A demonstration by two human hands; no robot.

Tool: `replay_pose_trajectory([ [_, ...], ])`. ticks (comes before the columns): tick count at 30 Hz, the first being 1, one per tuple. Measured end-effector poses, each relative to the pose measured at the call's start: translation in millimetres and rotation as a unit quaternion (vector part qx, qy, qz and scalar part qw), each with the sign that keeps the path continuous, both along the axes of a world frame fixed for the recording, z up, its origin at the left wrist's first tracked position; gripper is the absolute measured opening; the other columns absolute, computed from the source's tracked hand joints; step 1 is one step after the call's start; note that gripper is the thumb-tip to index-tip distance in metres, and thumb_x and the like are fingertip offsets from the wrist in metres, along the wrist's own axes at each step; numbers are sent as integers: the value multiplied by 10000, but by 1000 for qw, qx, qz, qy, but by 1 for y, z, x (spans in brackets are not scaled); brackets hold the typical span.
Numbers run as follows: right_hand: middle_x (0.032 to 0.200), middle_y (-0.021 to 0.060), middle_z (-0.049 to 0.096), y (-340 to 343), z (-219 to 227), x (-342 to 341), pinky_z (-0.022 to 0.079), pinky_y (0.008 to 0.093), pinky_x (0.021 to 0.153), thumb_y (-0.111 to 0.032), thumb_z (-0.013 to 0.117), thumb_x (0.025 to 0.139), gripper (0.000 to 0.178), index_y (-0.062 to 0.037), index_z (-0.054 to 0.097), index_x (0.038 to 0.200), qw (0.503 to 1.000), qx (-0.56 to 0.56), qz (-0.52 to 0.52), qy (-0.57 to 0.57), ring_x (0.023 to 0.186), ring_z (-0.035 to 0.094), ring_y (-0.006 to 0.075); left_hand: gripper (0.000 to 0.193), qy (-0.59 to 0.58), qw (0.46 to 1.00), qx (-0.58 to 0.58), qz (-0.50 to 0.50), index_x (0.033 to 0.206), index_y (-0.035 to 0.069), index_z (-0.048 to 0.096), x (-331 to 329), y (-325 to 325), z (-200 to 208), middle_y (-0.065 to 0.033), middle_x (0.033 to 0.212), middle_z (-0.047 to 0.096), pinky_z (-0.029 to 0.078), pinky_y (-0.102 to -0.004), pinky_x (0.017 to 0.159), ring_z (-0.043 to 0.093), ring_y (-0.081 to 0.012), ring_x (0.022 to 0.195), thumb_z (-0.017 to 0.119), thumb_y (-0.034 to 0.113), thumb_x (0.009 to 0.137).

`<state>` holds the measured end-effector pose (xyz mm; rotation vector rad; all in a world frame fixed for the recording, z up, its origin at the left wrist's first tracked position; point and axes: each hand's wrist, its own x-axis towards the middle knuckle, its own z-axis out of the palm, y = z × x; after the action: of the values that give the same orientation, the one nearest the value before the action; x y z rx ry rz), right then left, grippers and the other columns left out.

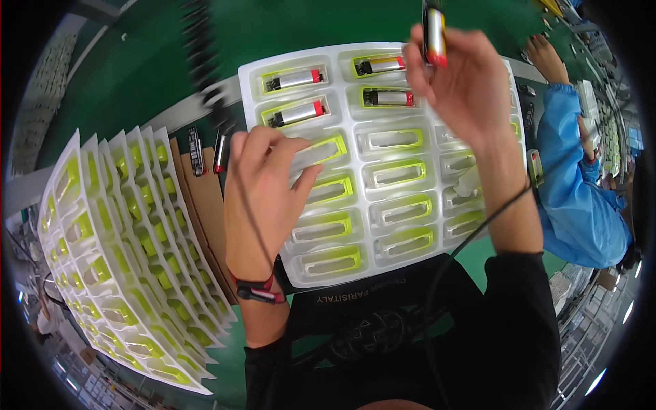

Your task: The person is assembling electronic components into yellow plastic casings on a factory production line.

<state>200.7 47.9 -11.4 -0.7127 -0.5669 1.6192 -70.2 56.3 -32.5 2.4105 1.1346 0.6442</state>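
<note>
Green bench; right hand (456, 68) grips battery cell (434, 35), top cut off.

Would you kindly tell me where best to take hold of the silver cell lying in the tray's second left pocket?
Probably pinch the silver cell across its long sides from above: it lies flat in the tray, with pocket gaps beside its body.

Both forearms are bare below black sleeves pushed up near the elbows. The left hand (263, 174) has a black and red band at its wrist. A thin black cable crosses the wrist of the right hand (465, 85) and trails down over the black printed top.
</note>
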Motion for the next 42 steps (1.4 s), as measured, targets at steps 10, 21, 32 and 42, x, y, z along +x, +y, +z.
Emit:
replay_pose_trajectory([
  [10,658,39,527,-88,21,-74,311,204,490,-275,475,1021,431,76,566,1253,995,-31,-13,-96,521,394,68,186,-478,823,-306,-29,1095,-24,640,28,-10,20,-100,1044,590,428,-282,842,551,-140,974,574,13,925],
  [21,659,31,531,-99,31,-65,303,195,486,-266,485,1006,437,110,580,1205,963,-12,-8,-270,543,409,51,433,-328,913,-187,-153,1192,-92,593,26,-16,30,-174,1188,564,422,-348,977,566,-234,1101,702,134,839],
  [32,679,32,556,-109,19,-51,300,179,483,-238,492,1003,402,116,617,1147,976,-21,57,-211,537,407,32,256,-400,872,-250,-132,1041,-27,679,21,-39,29,-115,1086,572,405,-318,945,569,-210,1031,736,-1,793],
  [42,876,176,674,-137,11,-71,443,221,557,-207,446,1012,490,105,411,1389,979,95,-81,-164,575,551,112,247,-415,896,-159,-9,1019,-11,674,20,-69,19,-94,1034,570,416,-300,909,557,-181,987,718,-31,776],
])
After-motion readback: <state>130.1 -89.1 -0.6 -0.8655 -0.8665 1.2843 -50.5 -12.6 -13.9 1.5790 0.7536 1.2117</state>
